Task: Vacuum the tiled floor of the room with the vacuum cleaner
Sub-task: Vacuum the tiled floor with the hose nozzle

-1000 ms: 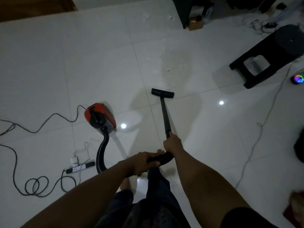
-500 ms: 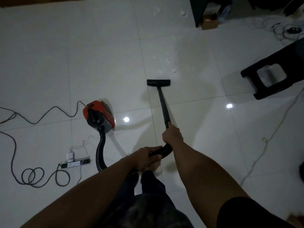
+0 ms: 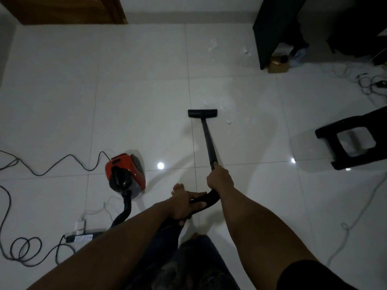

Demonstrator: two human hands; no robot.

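Both hands are on the vacuum wand (image 3: 209, 143) here. The right hand (image 3: 219, 178) is wrapped around the tube just below where the straight black part ends, and the left hand (image 3: 184, 203) is closed around the curved handle (image 3: 206, 198) a bit lower and closer to the body. The wand runs straight ahead from the hands to the floor head (image 3: 202, 113), which sits flat on the white tiled floor (image 3: 136, 91), well out in front.

Small white scraps (image 3: 229, 121) lie just to the right of the head and a little beyond it, with a few more further off near the dark desk (image 3: 270, 34).

The red and black vacuum cleaner (image 3: 125, 176) sits on the floor to the left of the hands, its black hose (image 3: 124, 212) curving back toward the person. A power strip (image 3: 80, 237) and a coiled black cord (image 3: 25, 250) lie further left. A black stool (image 3: 354, 139) is off to the right, well apart from the wand.
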